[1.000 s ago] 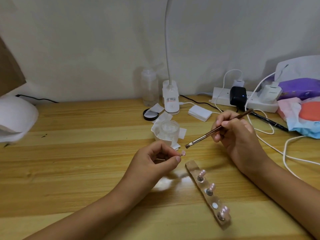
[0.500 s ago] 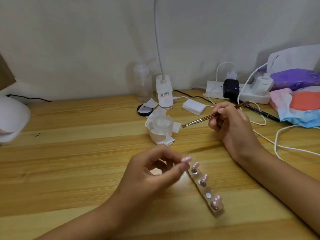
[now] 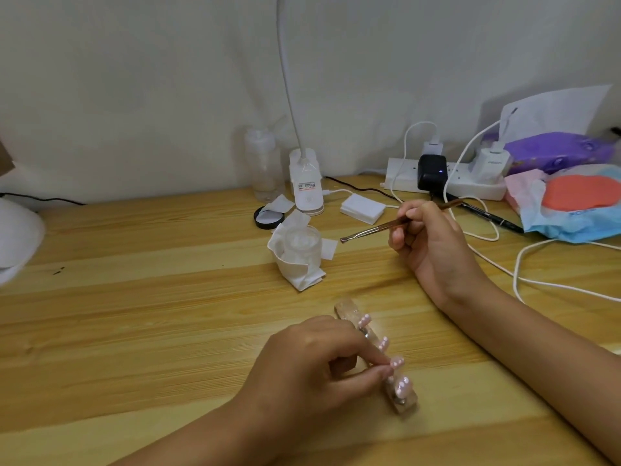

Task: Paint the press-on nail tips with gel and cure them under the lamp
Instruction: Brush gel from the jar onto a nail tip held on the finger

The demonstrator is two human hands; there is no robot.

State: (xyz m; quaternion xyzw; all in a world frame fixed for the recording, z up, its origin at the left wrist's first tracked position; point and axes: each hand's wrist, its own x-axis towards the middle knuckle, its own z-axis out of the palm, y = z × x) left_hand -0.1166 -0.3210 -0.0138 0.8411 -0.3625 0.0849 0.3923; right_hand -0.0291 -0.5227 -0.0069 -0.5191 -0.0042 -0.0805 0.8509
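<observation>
A clear holder strip (image 3: pixel 346 310) lies slanted on the wooden desk near the front, with pink pearly nail tips standing on it. My left hand (image 3: pixel 312 368) hangs over the strip and pinches one pink nail tip (image 3: pixel 397 362) by its stand, right at the strip between the other tips. My right hand (image 3: pixel 426 243) is further back and to the right, gripping a thin brown gel brush (image 3: pixel 373 230) whose flat bristle end points left in the air. The white curing lamp (image 3: pixel 16 237) sits at the far left edge, partly cut off.
A small glass cup wrapped in white wipes (image 3: pixel 299 253) stands behind the strip. Further back are a clip desk lamp (image 3: pixel 305 186), a clear bottle (image 3: pixel 263 163), a black lid (image 3: pixel 268 218), a white pad stack (image 3: pixel 362 208), a power strip (image 3: pixel 447 179) with cables, a pen and coloured packets (image 3: pixel 571 203).
My left hand has come down from the air to the holder strip with the pinched nail tip. My right hand drew the brush back away from the tip.
</observation>
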